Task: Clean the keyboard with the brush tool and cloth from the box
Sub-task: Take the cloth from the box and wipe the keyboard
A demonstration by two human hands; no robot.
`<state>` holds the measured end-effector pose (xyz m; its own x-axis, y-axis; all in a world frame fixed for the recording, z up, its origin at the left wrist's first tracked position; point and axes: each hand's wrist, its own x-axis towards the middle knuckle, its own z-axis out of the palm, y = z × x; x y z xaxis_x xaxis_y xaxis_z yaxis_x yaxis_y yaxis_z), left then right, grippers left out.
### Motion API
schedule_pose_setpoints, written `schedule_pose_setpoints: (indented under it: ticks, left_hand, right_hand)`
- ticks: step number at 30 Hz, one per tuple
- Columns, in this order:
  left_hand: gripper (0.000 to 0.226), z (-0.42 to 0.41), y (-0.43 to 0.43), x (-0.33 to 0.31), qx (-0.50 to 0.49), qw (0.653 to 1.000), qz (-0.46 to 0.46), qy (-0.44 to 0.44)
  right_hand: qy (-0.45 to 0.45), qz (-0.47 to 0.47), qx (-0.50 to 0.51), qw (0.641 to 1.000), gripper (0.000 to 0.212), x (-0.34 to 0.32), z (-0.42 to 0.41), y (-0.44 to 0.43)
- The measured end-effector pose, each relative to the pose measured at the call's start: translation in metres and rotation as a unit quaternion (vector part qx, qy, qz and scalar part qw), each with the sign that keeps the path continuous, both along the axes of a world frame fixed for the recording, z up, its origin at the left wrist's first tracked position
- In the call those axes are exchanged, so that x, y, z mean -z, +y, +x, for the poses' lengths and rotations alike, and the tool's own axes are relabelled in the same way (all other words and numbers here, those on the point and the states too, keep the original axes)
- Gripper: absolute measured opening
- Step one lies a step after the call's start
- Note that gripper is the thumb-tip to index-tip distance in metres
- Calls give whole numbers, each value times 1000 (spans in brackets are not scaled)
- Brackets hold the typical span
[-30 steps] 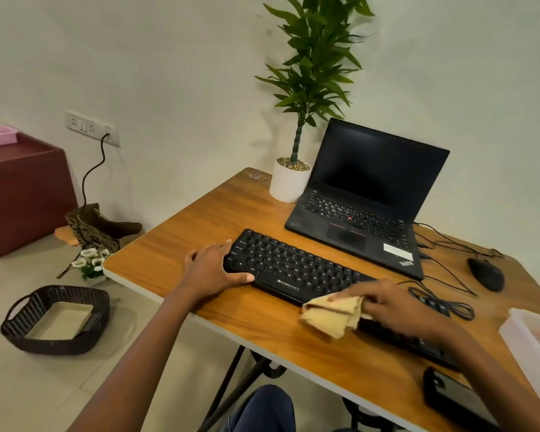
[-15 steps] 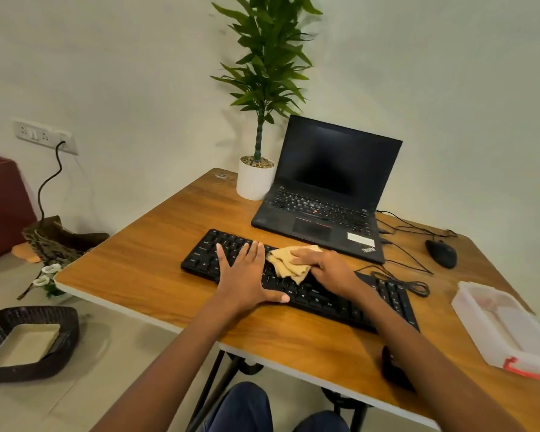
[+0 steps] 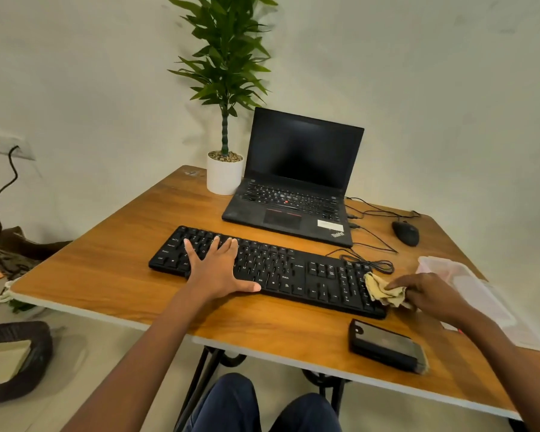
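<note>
Keyboard (image 3: 281,269) (black, full-size) lies across the wooden table (image 3: 106,275), in front of the laptop (image 3: 293,182). The clear box (image 3: 474,282) sits just right of it. The left hand (image 3: 219,272) rests flat on the keys, fingers spread. The right hand (image 3: 427,294) pinches the tan cloth (image 3: 381,291) against the keyboard's right end.

The left hand (image 3: 217,269) lay flat with spread fingers (image 3: 214,244) on the black keyboard (image 3: 293,272) at the frame's centre. At lower right, the right hand (image 3: 427,294) pinched a crumpled yellow cloth (image 3: 382,291) against the keyboard's right end on the table (image 3: 113,269).
</note>
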<state>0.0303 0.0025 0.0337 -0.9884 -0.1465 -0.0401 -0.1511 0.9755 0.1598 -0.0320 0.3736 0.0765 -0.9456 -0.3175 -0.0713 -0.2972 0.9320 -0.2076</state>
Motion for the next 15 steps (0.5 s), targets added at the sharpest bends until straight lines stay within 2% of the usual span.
schedule_pose_setpoints:
  ticks: [5, 13, 15]
  left_hand:
    - [111, -1, -1, 1, -6, 1000, 10, -10]
    - [105, 2, -3, 6, 10, 999, 35, 20]
    - [100, 5, -6, 9, 17, 996, 69, 49]
  right_hand:
    - [128, 26, -22, 991, 18, 5, 21, -54]
    - [111, -69, -96, 987, 17, 21, 40, -185]
    - [114, -107, -111, 981, 18, 21, 43, -217]
